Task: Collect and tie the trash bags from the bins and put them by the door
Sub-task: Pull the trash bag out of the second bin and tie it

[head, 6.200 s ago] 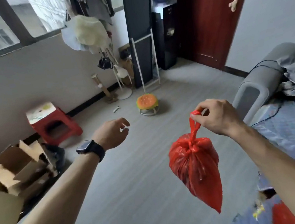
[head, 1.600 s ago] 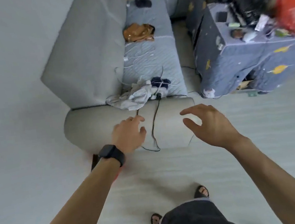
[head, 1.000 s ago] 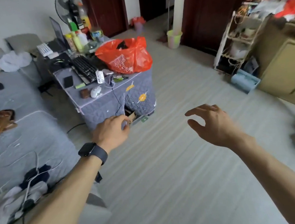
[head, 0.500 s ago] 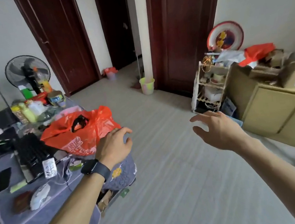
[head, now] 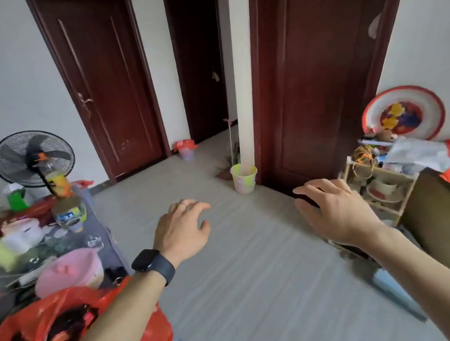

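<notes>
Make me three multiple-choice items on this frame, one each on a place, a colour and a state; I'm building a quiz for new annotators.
1. Where does the small pale yellow-green bin stand?
A. at the foot of the white pillar, left of the big dark door
B. on the cluttered table
C. beside the fan

2. What colour is the liner of the far small bin on the floor between the two dark doors at the back?
A. black
B. red
C. blue

3. What are the two hands doing?
A. both grip a tied bag
B. left hand and right hand both open, holding nothing
C. the right one carries a bin

Answers: 1 A, the bin sits on the floor against the pillar's base. 2 B, red plastic spills over its rim. 3 B, the fingers of both are spread over bare floor.
</notes>
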The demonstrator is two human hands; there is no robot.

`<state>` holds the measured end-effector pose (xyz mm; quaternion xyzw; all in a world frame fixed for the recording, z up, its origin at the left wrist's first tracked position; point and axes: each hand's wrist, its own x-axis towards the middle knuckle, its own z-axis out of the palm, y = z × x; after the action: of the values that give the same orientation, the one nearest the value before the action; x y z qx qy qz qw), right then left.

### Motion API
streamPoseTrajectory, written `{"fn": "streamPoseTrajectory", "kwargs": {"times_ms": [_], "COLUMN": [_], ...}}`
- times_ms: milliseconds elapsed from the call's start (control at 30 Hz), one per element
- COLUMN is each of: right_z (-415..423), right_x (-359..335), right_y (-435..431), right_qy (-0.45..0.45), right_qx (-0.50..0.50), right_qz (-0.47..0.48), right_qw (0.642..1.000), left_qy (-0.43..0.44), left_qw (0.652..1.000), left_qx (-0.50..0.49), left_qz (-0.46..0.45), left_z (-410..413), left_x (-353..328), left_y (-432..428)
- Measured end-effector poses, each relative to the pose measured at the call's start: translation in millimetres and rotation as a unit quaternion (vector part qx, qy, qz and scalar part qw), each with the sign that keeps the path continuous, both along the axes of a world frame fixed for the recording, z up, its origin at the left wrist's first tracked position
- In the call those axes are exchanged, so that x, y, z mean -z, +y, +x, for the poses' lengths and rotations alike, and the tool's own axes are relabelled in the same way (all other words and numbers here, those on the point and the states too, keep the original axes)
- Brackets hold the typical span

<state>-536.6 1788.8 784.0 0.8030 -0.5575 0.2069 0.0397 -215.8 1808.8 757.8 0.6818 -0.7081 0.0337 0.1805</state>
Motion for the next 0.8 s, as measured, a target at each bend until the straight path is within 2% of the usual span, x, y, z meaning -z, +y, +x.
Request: {"fn": "streamPoseTrajectory", "kwargs": {"times_ms": [67, 233, 367, 600, 800], "right_z": [12, 75, 142, 310, 437], "right_x": [0, -5, 3, 28, 17], "right_y": [-89, -258, -361, -559, -710], "right_qy": [-0.017, -0.016, -0.001, 0.006, 0.002], "right_qx": [-0.01, -0.064, -0.114, -0.171, -0.196], "right_qz": [0.013, 0.024, 0.035, 0.065, 0.084], "right_qw": [1.0, 0.998, 0.993, 0.983, 0.977], "left_qy": [0.002, 0.024, 0.029, 0.031, 0.027], "left_qw": [1.0, 0.996, 0.991, 0.98, 0.974], "left_qx": [-0.03, -0.084, -0.13, -0.197, -0.221], "left_qz": [-0.006, 0.015, 0.021, 0.029, 0.05], "left_z": [11, 59, 113, 266, 385], "left_x": [7, 10, 17, 44, 36], "left_y": [-75, -201, -276, -446, -585]}}
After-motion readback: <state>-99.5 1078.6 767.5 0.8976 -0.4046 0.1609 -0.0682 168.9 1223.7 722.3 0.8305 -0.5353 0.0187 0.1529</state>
